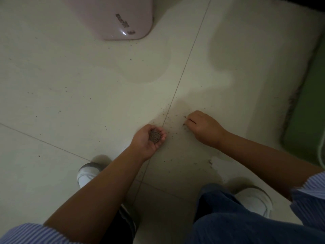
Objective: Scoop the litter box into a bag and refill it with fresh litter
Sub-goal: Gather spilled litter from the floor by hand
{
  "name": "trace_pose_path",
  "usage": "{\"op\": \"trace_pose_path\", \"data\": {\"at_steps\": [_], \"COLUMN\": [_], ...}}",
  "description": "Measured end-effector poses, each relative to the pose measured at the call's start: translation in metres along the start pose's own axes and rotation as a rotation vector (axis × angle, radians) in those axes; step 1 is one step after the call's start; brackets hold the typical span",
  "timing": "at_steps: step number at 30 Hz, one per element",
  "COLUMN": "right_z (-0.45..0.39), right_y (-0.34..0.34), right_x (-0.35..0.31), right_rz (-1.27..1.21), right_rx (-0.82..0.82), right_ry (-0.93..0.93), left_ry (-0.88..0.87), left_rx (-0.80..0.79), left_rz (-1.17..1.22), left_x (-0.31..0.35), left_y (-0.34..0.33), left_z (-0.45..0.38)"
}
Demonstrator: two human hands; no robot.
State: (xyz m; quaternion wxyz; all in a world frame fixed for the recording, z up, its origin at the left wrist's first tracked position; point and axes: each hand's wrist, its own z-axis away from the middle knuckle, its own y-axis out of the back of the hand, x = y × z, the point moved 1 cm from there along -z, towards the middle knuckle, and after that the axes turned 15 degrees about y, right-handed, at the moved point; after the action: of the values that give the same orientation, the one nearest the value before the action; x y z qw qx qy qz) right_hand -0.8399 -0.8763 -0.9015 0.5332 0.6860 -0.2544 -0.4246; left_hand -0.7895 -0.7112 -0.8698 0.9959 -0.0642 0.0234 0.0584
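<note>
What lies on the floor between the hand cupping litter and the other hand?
In the head view, between the left hand and the right hand lie scattered litter grains and a tile joint on the floor.

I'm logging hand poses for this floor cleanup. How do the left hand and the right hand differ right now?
The left hand is turned palm up and cupped, while the right hand is palm down. The left hand holds a small pile of litter granules; the right hand's fingers are curled at the floor tiles among scattered grains, apparently picking them up. Both are bare and low over the floor.
</note>
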Motion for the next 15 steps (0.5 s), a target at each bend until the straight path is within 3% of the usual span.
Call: {"op": "trace_pose_path", "data": {"at_steps": [3, 6, 8, 11, 15], "right_z": [-0.001, -0.011, -0.020, -0.013, 0.022], "right_y": [-0.001, 0.005, 0.014, 0.022, 0.019], "right_x": [0.000, -0.015, -0.031, -0.034, -0.002], "right_rz": [-0.033, -0.250, -0.354, -0.348, -0.211], "right_rx": [0.028, 0.184, 0.255, 0.253, 0.232], "right_ry": [-0.038, -0.174, -0.155, -0.182, -0.448], "left_ry": [0.013, 0.017, 0.008, 0.034, 0.042], "left_rx": [-0.006, -0.033, -0.051, -0.086, -0.111], "left_rz": [0.022, 0.054, 0.070, 0.068, 0.081], "left_x": [0.000, 0.001, 0.000, -0.003, 0.000], "left_y": [0.001, 0.000, -0.002, -0.009, -0.011], "left_z": [0.001, 0.003, 0.004, 0.005, 0.008]}}
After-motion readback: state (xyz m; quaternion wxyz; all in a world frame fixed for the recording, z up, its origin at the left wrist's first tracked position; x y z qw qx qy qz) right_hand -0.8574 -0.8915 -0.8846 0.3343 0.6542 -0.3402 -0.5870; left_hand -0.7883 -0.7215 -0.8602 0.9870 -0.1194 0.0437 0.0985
